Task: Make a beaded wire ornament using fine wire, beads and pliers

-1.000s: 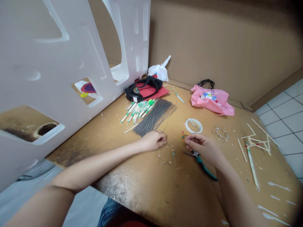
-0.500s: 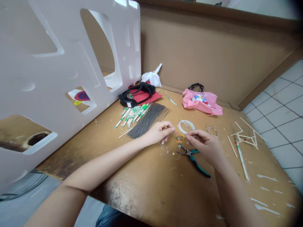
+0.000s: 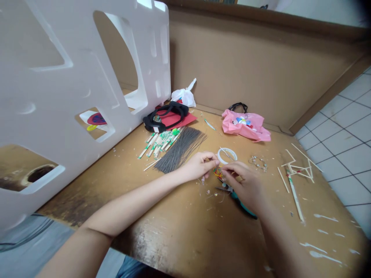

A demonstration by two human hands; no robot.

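Tabletop (image 3: 174, 220): left hand (image 3: 200, 166) near right hand (image 3: 244, 181), both pinching.

- Left arm (image 3: 139, 208): bare from the upper arm down, slender, with a skin crease at the inner elbow and a smooth taper to the wrist.
- Left hand (image 3: 201, 166): bare and ungloved, narrow, with slim fingers.
- Right forearm (image 3: 281, 227): bare, tapering to the wrist, its lower part slightly blurred.
- Right hand (image 3: 246, 181): likewise bare, slim-fingered; nails too small to make out.
- Legwear (image 3: 130, 267): blue, denim-like, creased, a small patch showing below the counter (image 3: 174, 235).
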